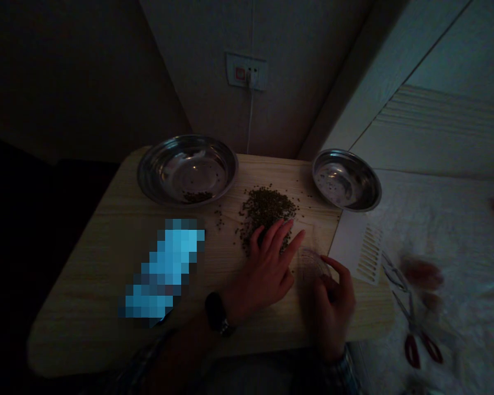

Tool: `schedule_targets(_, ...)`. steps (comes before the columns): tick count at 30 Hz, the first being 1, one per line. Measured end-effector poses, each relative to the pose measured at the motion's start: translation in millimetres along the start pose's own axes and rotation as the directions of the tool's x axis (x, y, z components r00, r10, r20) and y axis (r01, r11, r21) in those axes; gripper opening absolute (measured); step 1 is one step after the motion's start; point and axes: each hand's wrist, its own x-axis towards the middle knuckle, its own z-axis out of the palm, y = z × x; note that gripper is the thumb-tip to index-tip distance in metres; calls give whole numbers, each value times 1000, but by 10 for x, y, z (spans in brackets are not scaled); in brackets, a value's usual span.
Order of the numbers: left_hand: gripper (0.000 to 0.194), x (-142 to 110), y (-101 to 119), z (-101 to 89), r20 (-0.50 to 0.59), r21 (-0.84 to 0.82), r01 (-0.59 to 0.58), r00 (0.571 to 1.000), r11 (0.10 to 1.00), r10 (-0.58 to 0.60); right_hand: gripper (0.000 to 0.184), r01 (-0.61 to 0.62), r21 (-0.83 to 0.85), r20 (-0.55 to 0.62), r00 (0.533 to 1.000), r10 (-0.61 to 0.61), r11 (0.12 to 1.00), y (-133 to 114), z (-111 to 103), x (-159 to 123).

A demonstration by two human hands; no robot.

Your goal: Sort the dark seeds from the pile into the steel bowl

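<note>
My left hand [267, 269], with a dark watch [217, 312] on its wrist, lies over the near edge of a pile of small dark green beans or seeds [269, 204]. Its fingers are stretched out and apart, touching the pile. Just to the right, my right hand [335, 302] pinches a clear plastic piece [310, 263] with a curved edge between thumb and bent index finger. Dim light hides its exact kind. Loose grains are scattered around the pile on the wooden table [94, 247].
A large steel bowl [193, 170] with some grains stands back left, a smaller steel bowl [346, 180] back right. A phone with a blurred screen [164, 269] lies left. Beside the smaller bowl are a white slotted board [356, 247] and, beyond the table, red-handled scissors [414, 329].
</note>
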Motion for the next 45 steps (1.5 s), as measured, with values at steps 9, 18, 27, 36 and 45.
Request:
schedule_targets(9,65,11,6,46,-26,91,43,999,995,-41,39,-8,13,-22,1000,9,1000,7,4,-1)
schedule_targets(18,70,31,-22,16,-50,140,126,992,982,-120,39,116,-136,159,983,-94,984,37,4,-24)
schedule_targets(27,67,39,-18,20,-59,121,141,989,983,-134,37,155,-227,158,980,-120,962,-5,15,-23)
schedule_targets(36,61,44,-37,44,-93,88,127,989,988,-118,38,148,-236,155,981,-113,960,-8,40,-22)
schedule_targets(45,60,51,-40,40,-73,78,154,986,985,-149,40,174,-243,191,973,-128,954,-16,42,-22)
